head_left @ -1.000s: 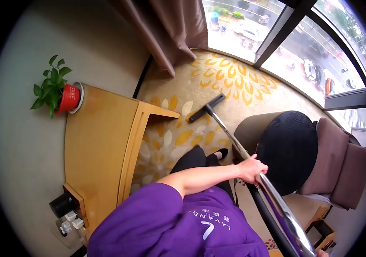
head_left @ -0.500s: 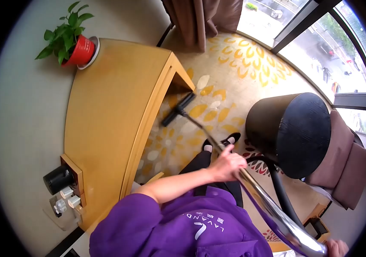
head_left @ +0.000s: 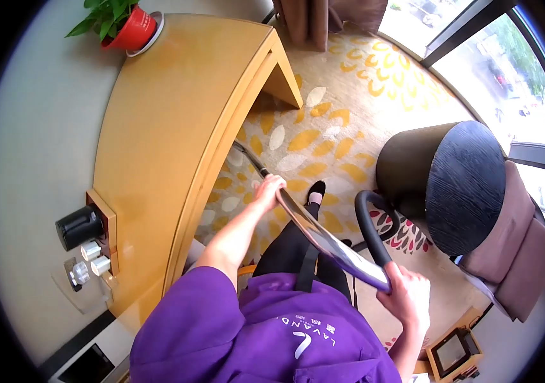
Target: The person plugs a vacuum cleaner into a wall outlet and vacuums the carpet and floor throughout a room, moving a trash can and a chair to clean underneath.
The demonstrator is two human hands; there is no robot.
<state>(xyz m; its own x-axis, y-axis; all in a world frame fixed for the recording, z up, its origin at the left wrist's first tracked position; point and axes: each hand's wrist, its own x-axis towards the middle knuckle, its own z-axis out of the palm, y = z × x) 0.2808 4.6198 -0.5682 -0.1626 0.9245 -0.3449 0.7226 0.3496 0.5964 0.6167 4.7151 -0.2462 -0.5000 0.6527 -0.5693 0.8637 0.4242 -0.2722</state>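
Note:
Both of my hands are on a vacuum cleaner wand [head_left: 323, 236], a shiny metal tube running diagonally ahead of me. My left hand [head_left: 268, 190] wraps round its forward part, close to the desk edge. Farther back, my right hand [head_left: 407, 295] closes round the rear end, where the curved black hose [head_left: 369, 223] joins. The wand's front end passes under the wooden desk [head_left: 157, 115], so the floor head is hidden. Patterned carpet [head_left: 285, 156] lies below, with my black shoe [head_left: 317, 190] on it.
On the desk stand a plant in a red pot [head_left: 132, 30] and a tray with a black kettle [head_left: 80, 228] and white cups [head_left: 95, 258]. A round black table [head_left: 467, 188] and brown chair [head_left: 515, 255] are at right, by the windows. A brown curtain [head_left: 304, 22] hangs ahead.
The wand has swung left, and its floor head has gone from beside the desk to underneath it. My left hand has moved left; my right hand has come forward and inward, with the hose curving higher.

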